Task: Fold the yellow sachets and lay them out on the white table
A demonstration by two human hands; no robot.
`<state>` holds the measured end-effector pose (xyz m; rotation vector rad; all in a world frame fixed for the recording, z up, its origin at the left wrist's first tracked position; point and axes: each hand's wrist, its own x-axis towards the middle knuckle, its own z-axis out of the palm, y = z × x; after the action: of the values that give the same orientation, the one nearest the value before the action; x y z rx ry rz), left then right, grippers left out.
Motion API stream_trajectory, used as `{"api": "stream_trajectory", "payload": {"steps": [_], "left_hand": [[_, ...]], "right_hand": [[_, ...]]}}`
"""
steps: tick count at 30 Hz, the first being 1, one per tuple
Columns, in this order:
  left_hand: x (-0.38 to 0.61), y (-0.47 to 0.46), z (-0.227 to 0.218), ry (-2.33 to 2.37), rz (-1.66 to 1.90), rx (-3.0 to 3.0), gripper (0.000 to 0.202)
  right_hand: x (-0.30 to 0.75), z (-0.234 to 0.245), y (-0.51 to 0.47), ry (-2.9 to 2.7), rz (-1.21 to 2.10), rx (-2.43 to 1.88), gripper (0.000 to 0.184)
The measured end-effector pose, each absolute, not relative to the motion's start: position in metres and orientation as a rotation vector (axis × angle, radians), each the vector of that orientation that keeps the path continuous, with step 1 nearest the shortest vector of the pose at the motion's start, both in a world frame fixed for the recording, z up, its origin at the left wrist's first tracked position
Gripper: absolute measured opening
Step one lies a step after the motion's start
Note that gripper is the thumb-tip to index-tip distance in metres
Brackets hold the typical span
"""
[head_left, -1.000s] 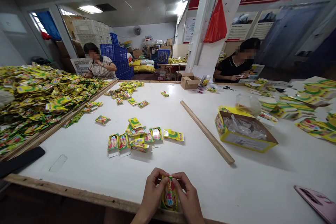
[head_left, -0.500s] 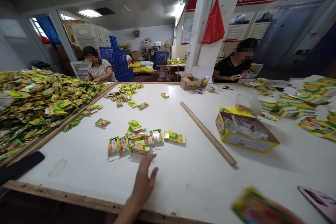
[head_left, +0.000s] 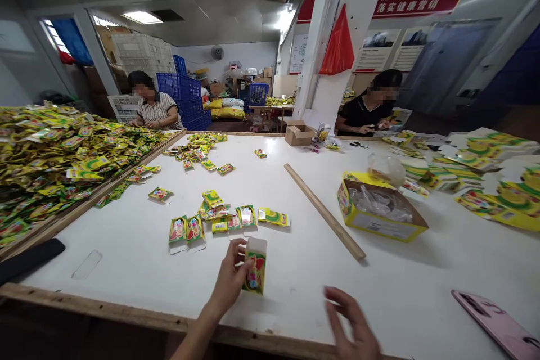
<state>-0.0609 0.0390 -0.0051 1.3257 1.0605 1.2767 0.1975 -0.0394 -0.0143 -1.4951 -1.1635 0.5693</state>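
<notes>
My left hand (head_left: 231,274) is closed on a small yellow-green carton (head_left: 255,273) printed with red fruit. The carton stands up near the table's front edge with its white flap raised at the top. To the right, my right hand (head_left: 350,320) is slightly blurred, its thumb and fingers apart and nothing between them. Just beyond my left hand lies a loose group of similar cartons (head_left: 217,212), several with white flaps sticking out. Two of them (head_left: 186,229) lie side by side at the left of this group.
A big heap of cartons (head_left: 84,152) lies behind a wooden rail at left. A wooden strip (head_left: 323,210) crosses the white table (head_left: 295,298). Right of it are a display box (head_left: 379,225) holding clear bags and a pink phone (head_left: 493,315). Two people (head_left: 156,108) (head_left: 369,104) sit across the table.
My left hand has taken a carton from the near side of the group and drawn it closer. My right hand, blurred beside a carton before, has moved left and is empty.
</notes>
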Motion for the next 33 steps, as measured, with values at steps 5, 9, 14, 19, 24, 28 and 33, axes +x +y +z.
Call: {"api": "stream_trajectory", "payload": {"steps": [5, 9, 14, 19, 24, 28, 33], "left_hand": [[-0.04, 0.011, -0.015, 0.931, 1.205, 1.185, 0.03], [-0.041, 0.01, -0.018, 0.943, 1.151, 1.18, 0.032], [-0.044, 0.014, -0.023, 0.953, 1.111, 1.192, 0.023], [-0.045, 0.016, -0.026, 0.977, 1.158, 1.216, 0.021], [-0.042, 0.013, -0.025, 0.867, 1.271, 1.127, 0.017], [-0.042, 0.01, -0.025, 0.84, 1.294, 1.081, 0.036], [-0.044, 0.01, -0.021, 0.971, 1.227, 1.258, 0.013]], "right_hand": [[0.119, -0.022, -0.007, -1.31, 1.018, -1.203, 0.038], [0.115, -0.028, -0.004, -1.279, 1.131, -1.183, 0.042], [0.12, -0.033, -0.001, -1.304, 1.211, -1.181, 0.042], [0.111, -0.031, 0.007, -1.339, 1.152, -1.157, 0.035], [0.105, -0.034, 0.007, -1.289, 1.094, -1.146, 0.037], [0.107, -0.04, 0.005, -1.264, 1.057, -1.178, 0.048], [0.107, -0.036, 0.005, -1.395, 1.016, -1.17, 0.03]]}}
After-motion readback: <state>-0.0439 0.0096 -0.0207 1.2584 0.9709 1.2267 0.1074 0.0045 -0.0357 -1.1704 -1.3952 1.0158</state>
